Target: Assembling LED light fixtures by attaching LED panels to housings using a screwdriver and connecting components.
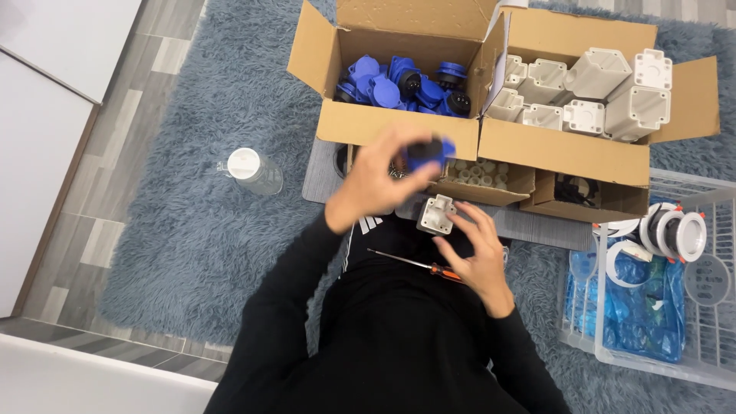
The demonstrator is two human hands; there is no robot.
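Blue socket in left grip

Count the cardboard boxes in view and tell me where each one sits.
4. Blue-parts box top centre; white-parts box to its right; small box of pale pieces below them; small box of dark items beside it. More may hide behind the left hand.

The rug is shaggy grey-blue pile, and the boxes are matt brown cardboard. The blue connector and white housing look like smooth plastic. The screwdriver has a thin metal shaft, and the basket is glossy white plastic.
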